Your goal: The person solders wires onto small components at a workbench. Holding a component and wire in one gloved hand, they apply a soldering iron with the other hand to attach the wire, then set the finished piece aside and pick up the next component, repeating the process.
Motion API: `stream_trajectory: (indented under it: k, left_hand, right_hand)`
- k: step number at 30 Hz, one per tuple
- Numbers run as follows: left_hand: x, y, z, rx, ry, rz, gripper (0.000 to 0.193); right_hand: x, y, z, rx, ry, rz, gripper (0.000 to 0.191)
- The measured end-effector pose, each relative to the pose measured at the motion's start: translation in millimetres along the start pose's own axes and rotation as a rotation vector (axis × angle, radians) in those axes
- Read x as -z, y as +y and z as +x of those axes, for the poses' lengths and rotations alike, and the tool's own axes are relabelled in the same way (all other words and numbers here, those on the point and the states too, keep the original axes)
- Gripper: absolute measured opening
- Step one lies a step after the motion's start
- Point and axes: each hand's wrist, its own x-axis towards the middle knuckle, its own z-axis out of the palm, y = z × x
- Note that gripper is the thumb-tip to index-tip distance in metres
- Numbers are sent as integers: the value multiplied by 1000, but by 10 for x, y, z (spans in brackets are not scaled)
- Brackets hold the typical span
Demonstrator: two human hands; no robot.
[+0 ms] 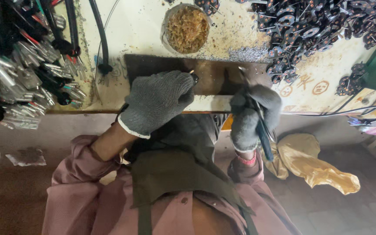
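1. Stained cream tabletop [144, 30] carries a dark rectangular metal plate [214, 76].
2. Left hand [157, 102] fingers pinch a small dark wire-tipped part [193, 76] over the plate.
3. Right hand [253, 115] fingers grip blue-handled pliers [264, 135] (long axis toward the body), just right of the part.

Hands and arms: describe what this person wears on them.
Both the left hand and right hand wear grey knitted gloves, the left one with a white cuff edge. A red band circles the right wrist. Dusty pink sleeves are pushed up.
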Motion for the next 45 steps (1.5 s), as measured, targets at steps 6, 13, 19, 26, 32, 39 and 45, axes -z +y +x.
stream_trajectory:
  k: [6, 13, 19, 26, 32, 39, 45]
  left_hand:
    - [34, 73, -27, 50, -9, 7, 8]
    - [48, 154, 98, 129, -123, -3, 9]
    - [-12, 146, 218, 104, -216, 1, 17]
    - [-29, 157, 256, 108, -227, -38, 18]
    - [-56, 153, 267, 106, -220, 12, 25]
    - [-95, 238, 215, 86, -140, 129, 39]
    - [-142, 215, 181, 311, -131, -125, 18]
  right_hand:
    - [-238, -369, 137, 514, -180, -414, 32]
    - [-305, -422, 165, 518, 10, -106, 25]
    - [-267, -315, 160, 338, -230, -469, 20]
    - [-430, -211, 282, 294, -258, -674, 16]
    - [-592, -81, 338, 270, -226, -40, 30]
    - [-388, -171, 485, 166, -319, -583, 21]
    - [-312, -276, 19, 273, -350, -447, 22]
